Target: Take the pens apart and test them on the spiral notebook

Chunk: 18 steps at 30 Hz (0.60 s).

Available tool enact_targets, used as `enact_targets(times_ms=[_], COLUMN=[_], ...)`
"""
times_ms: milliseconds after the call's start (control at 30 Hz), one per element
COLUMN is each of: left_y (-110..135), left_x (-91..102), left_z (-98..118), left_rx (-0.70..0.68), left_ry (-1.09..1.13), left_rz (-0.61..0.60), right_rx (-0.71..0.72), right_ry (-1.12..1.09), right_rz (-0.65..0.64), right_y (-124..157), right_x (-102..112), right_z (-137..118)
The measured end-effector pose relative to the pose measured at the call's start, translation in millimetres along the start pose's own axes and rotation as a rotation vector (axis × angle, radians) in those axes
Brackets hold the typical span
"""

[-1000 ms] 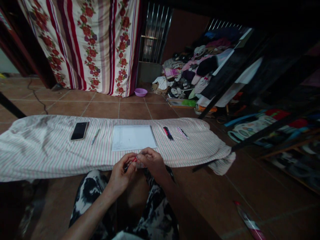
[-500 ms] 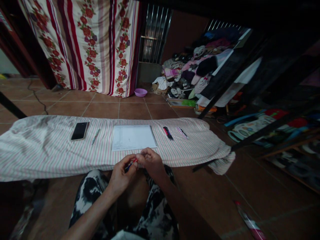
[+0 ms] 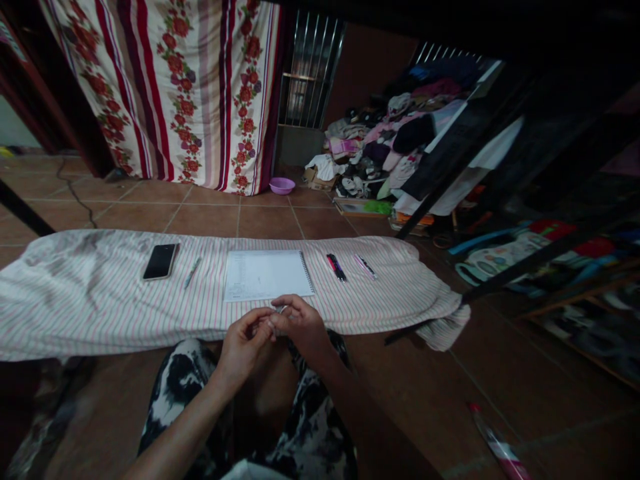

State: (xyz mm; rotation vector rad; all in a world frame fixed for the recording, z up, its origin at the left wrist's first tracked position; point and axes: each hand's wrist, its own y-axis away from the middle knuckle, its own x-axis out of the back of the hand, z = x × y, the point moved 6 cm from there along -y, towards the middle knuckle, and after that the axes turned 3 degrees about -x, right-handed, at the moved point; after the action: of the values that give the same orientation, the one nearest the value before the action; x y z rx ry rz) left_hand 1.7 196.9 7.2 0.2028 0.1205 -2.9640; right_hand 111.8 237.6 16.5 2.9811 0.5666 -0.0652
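My left hand (image 3: 243,343) and my right hand (image 3: 301,328) meet in front of the cloth's near edge, above my lap. Both are closed, their fingertips pressed together. A small pale bit shows at the right fingertips; the rest of whatever they hold is hidden. Just beyond them a spiral-bound notebook (image 3: 265,273) lies with a white page up. To its right are several pens (image 3: 336,267) side by side and a pink-and-black pen (image 3: 365,267). On its left lie a pale pen (image 3: 193,273) and a dark-screened phone (image 3: 161,261).
A striped cloth (image 3: 110,313) covers the low surface holding these things. Dark metal bars (image 3: 433,197) rise at both sides. A purple basin (image 3: 282,185) and a heap of clothes (image 3: 380,143) are on the tiled floor behind. A red-and-white tube-like item (image 3: 500,443) lies lower right.
The red and blue thing seen between my fingers half a second ago is now hidden. My fingers have shifted slightly; the items on the cloth have stayed put.
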Motion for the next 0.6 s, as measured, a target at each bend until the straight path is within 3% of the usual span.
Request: enact_targets(times_ms=[300,600], left_y=[1,0], left_x=[2.9,5.2], left_z=[2,3], left_rx=[0.039,-0.003], left_ry=[0.045,-0.083], left_rz=[-0.023,-0.005], right_rx=[0.064,0.028], right_ry=[-0.044,0.044], right_rz=[-0.062,0.055], right_y=[0,1], right_x=[6,9], right_z=[3,-9])
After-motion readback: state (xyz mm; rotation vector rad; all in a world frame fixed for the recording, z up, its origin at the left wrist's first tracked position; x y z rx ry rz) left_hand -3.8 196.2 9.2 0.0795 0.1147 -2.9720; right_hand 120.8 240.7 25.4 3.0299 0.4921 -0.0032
